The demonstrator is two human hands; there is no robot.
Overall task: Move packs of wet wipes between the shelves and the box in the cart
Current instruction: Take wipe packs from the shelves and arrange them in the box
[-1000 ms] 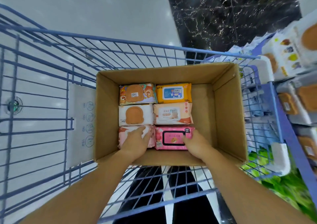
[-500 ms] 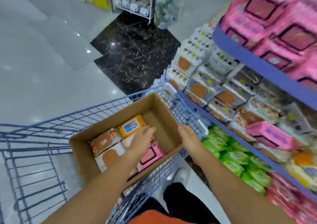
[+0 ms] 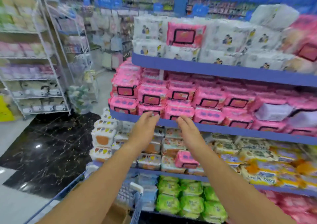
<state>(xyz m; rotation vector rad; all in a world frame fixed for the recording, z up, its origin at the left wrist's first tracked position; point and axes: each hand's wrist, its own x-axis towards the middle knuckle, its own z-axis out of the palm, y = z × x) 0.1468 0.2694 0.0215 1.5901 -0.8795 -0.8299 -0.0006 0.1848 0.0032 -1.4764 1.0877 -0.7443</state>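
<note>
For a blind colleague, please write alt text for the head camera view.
The left hand and right hand, both open and empty, reach toward a blue shelf stacked with pink wet wipe packs. White packs fill the shelf above, green packs a lower one; a cart corner shows at the bottom.

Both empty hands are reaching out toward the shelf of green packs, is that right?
Not quite. The head view shows the left hand and the right hand empty and reaching out, but toward the shelf of pink packs. The green packs lie on a lower shelf, well below the hands.
</note>
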